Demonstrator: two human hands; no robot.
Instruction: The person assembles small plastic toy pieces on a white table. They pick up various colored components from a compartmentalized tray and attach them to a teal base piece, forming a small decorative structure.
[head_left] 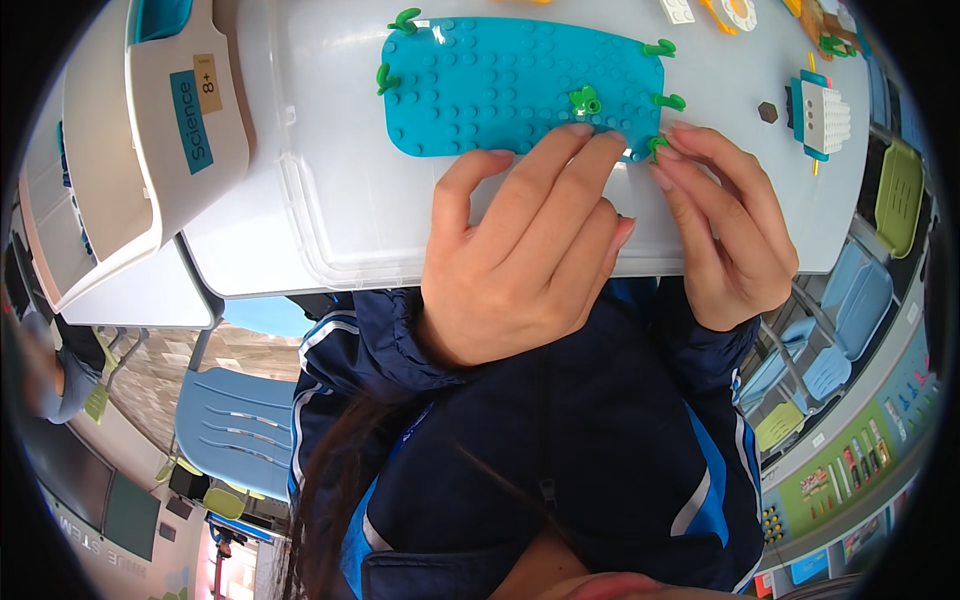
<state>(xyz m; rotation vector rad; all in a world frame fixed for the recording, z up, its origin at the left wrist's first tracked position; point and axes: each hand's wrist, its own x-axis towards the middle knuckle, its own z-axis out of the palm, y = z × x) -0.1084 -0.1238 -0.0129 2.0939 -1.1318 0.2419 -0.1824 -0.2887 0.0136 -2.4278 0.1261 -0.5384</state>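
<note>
A teal studded building plate [520, 90] with rounded corners lies on a clear plastic tray [308, 225] on a white tabletop [235, 255]. The plate's near edge runs just beyond the left hand [520, 260], and its right edge meets the right hand [735, 225]. A strip of tray separates the plate from the tabletop's near edge. On the left, more tray gives room before a tall white box [190, 110]. On the right, tabletop stretches from the right hand toward a small dark hexagonal piece [768, 112] and a white brick assembly [822, 118].

Both forearms, in navy sleeves [395, 335], rise from below. The left hand arches palm down, with two fingertips on the plate's near edge and its thumb bent toward the right; whether it holds anything underneath cannot be told. The right hand angles inward, its grip narrow, fingertips pinching a green curved piece [657, 145] at the plate's near right corner. Four similar green hooks [404, 21] line the other edges, and a green leafy piece [587, 101] sits on the studs.
</note>
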